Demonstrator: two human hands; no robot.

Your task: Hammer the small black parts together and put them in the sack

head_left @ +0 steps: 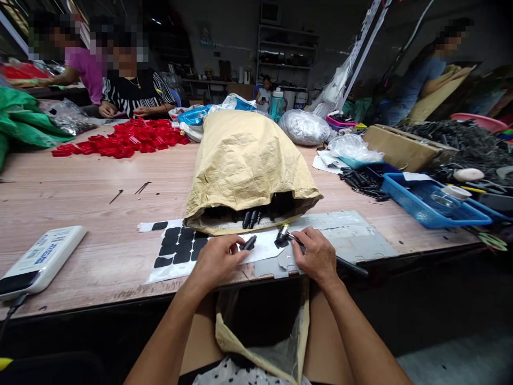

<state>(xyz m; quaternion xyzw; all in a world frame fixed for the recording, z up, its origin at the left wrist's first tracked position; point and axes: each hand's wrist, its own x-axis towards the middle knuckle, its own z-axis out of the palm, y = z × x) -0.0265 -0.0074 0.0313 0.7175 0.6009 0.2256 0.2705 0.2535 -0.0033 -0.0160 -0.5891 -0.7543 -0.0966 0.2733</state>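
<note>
My left hand point(218, 259) pinches a small black plastic piece point(249, 244) above a white backing sheet point(264, 247) at the table's near edge. My right hand point(316, 255) grips a small hammer point(282, 235) with a metal head and a dark handle that runs back past the wrist; the head is close to the black piece. Just behind both hands a large tan paper sack point(246, 160) lies open toward me, with more black pieces point(251, 218) spilling from its mouth. A sheet of black adhesive pads point(180, 246) lies to the left of my left hand.
A white device point(42, 259) sits at the near left. Red plastic parts point(128, 140) lie far left before two seated people. Blue baskets point(433, 206), a cardboard box point(404, 147) and black parts crowd the right. An open bag point(260, 342) rests on my lap.
</note>
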